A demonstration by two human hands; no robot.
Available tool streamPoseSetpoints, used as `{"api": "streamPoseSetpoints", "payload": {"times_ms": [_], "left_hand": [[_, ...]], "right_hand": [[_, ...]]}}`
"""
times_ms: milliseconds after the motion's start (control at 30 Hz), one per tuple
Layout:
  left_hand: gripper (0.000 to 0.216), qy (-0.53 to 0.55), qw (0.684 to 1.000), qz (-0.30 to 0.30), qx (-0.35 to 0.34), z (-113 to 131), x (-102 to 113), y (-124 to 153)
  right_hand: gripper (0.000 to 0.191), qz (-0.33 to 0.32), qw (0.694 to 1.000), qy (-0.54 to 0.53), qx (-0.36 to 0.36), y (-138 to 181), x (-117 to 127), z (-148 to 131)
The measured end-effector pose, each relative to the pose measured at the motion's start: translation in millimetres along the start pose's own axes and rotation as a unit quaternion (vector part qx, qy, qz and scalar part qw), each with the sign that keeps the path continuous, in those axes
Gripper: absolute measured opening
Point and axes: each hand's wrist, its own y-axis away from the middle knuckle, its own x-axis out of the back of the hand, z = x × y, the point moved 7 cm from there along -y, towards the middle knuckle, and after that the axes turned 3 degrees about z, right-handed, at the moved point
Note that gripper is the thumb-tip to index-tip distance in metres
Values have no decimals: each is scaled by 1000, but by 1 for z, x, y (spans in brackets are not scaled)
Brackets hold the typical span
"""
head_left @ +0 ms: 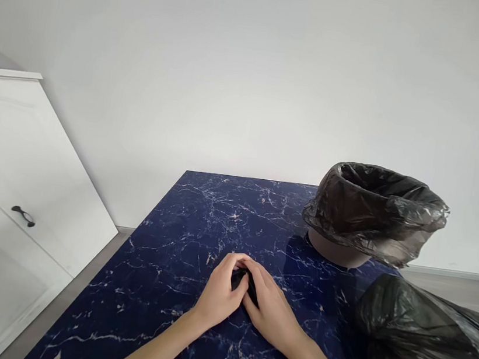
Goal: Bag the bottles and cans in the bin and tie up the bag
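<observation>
My left hand [220, 292] and my right hand [271, 310] meet over the middle of the table, fingertips touching. Between them is a small black bundle [252, 290], which looks like a crumpled black plastic bag. Both hands are closed around it, and the fingers and thumbs hide most of it. To the right and farther back, a light-coloured bin [336, 252] stands on the table. A dark see-through bin liner [357, 209] lines it and folds over its rim.
The blue marble-patterned table [158, 263] reaches back to a white wall [236, 73]. At the right front lies a filled dark plastic bag [425, 339] with something reddish inside. A white cabinet [13, 155] with a black handle [23, 216] stands left of the table.
</observation>
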Motion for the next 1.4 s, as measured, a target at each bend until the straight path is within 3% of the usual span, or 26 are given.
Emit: {"api": "streamPoseSetpoints", "payload": {"times_ms": [1400], "left_hand": [[27,-18,1000,-3,-2,0,-1,2]], "right_hand": [[60,11,1000,10,14,2,3,-3]]}}
